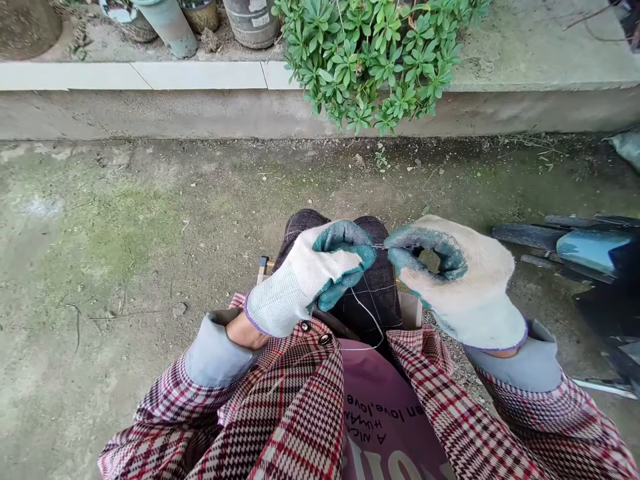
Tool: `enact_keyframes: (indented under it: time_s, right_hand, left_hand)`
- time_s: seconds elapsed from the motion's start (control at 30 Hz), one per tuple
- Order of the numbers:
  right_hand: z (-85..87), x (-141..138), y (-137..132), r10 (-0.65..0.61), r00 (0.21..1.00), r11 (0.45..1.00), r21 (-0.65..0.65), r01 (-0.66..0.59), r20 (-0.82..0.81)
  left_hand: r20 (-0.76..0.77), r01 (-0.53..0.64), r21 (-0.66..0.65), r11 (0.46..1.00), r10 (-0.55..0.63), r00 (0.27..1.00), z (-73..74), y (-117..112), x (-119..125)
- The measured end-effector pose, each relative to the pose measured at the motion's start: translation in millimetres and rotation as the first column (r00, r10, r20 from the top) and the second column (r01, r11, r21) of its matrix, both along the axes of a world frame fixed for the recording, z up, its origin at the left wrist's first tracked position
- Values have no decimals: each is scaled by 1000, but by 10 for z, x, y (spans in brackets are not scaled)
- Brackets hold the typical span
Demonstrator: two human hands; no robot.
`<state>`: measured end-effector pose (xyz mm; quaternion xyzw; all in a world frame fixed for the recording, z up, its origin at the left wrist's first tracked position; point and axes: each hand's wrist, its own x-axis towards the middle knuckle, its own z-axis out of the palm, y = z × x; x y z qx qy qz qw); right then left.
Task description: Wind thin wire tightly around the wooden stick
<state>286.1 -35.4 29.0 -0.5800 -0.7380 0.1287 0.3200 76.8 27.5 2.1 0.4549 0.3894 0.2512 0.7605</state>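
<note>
My left hand (320, 267), in a white knit glove with a teal coated palm, is closed above my lap. My right hand (450, 273), gloved the same way, pinches thumb and forefinger together just to its right. A short, thin pale line spans the small gap between the fingertips; whether it is thread or a needle I cannot tell. White thread (373, 313) hangs from below my left hand and loops down over my dark checked trousers (353, 310) to the pink shirt (380, 380). The fingers hide whatever else they hold.
A leafy green plant (375, 60) overhangs a raised concrete ledge (200, 113) ahead. Several pots and a grey bucket (253, 20) stand on it. To the right are dark pieces and a light blue object (587, 250). Bare, mossy ground (125, 227) lies around me.
</note>
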Motion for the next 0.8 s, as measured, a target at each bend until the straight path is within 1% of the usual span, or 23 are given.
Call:
enact_keyframes:
  time_s: [0.1, 0.2, 0.27, 0.3, 0.37, 0.47, 0.53, 0.6, 0.67, 0.7, 0.77, 0.8]
  right_hand:
    - [11, 44, -8, 32, 992, 998, -58, -39, -119]
    - [-11, 96, -38, -50, 982, 995, -97, 33, -183]
    - [-27, 106, -56, -102, 964, 991, -107, 78, -244]
    - [-33, 98, -59, -110, 948, 989, -130, 74, -297]
    - [-41, 55, -47, -107, 888, 980, -199, 18, -448]
    - [-66, -55, 0, -133, 745, 958, -279, -74, -653]
    - [-97, -133, 31, -170, 671, 954, -291, -71, -722]
    - [-134, -194, 47, -197, 638, 956, -291, -45, -744]
    - [-165, -227, 41, -197, 656, 958, -285, -28, -729]
    - [-177, -233, 32, -185, 688, 961, -275, -22, -702]
    - [-191, -220, 6, -142, 798, 972, -236, 0, -585]
    - [-196, -202, -5, -114, 869, 978, -208, 13, -482]
  left_hand:
    - [41, -31, 44, 999, 29, 999, 6, -3, -18]
    - [23, -67, 185, 980, 64, 998, 27, -19, -9]
    - [-11, -100, 287, 953, 108, 994, 53, -41, 11]
    - [-24, -120, 333, 935, 135, 990, 70, -56, 22]
    - [-44, -154, 403, 902, 188, 981, 109, -94, 42]
    - [-95, -151, 480, 864, 223, 970, 150, -151, 51]
    - [-148, -114, 541, 834, 228, 962, 145, -177, 42]
    - [-188, -75, 600, 796, 232, 954, 112, -188, 26]
    - [-217, -47, 641, 766, 239, 947, 72, -194, 9]
    - [-224, -38, 656, 754, 243, 944, 56, -199, 2]
    - [-232, -27, 670, 742, 245, 941, 41, -213, -5]
    - [-231, -28, 668, 744, 243, 942, 41, -221, -5]
